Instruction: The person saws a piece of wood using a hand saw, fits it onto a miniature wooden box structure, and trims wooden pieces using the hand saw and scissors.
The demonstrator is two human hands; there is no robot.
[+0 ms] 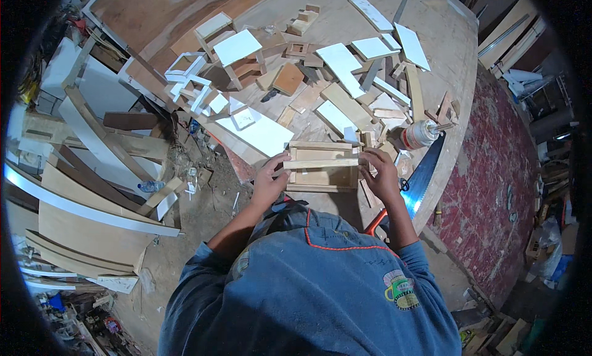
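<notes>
A small open frame of pale wood (322, 187) sits at the near edge of the worktable, between my hands. Across its middle runs a light wooden strip (324, 163). My left hand (269, 180) closes around the frame's left end, fingertips by the end of the strip. At the opposite end my right hand (382, 176) grips the frame with bent fingers. My palms hide part of both ends. To the right of my right hand lies a handsaw (423, 171), its orange handle (376, 223) partly behind my forearm.
Offcuts and white boards (339, 63) litter the worktable (453, 54). A small white-topped wooden stool-like piece (238, 46) stands at the back left. A whitish plastic container (419, 135) is beside the saw. Curved boards (92, 199) lean at left; a red, worn surface (493, 189) lies at right.
</notes>
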